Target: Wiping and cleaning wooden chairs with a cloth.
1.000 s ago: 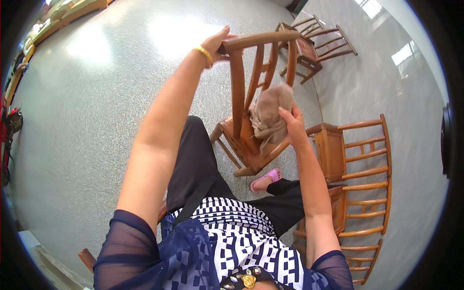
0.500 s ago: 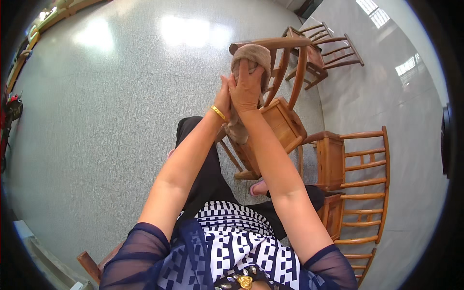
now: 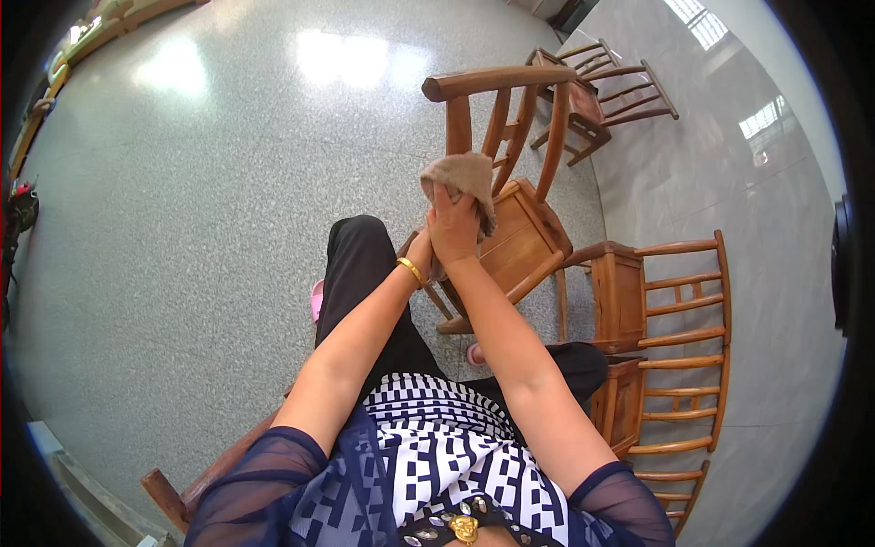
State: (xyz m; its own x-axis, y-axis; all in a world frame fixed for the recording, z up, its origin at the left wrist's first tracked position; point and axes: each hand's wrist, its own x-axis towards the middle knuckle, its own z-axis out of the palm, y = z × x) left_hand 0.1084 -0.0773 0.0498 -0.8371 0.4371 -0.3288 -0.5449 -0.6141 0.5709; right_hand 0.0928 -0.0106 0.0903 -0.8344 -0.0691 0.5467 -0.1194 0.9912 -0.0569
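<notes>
Brown cloth (image 3: 469, 171) covers part of a back post (image 3: 458, 126) of the wooden chair (image 3: 521, 239), above the seat's edge; the right hand (image 3: 454, 226), fingers half curled, clasps it from the near side — the left hand (image 3: 420, 252) alongside, fingers hidden, grip unclear.

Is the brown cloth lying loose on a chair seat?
No, the right hand holds the brown cloth up against an upright of the chair's backrest.
</notes>
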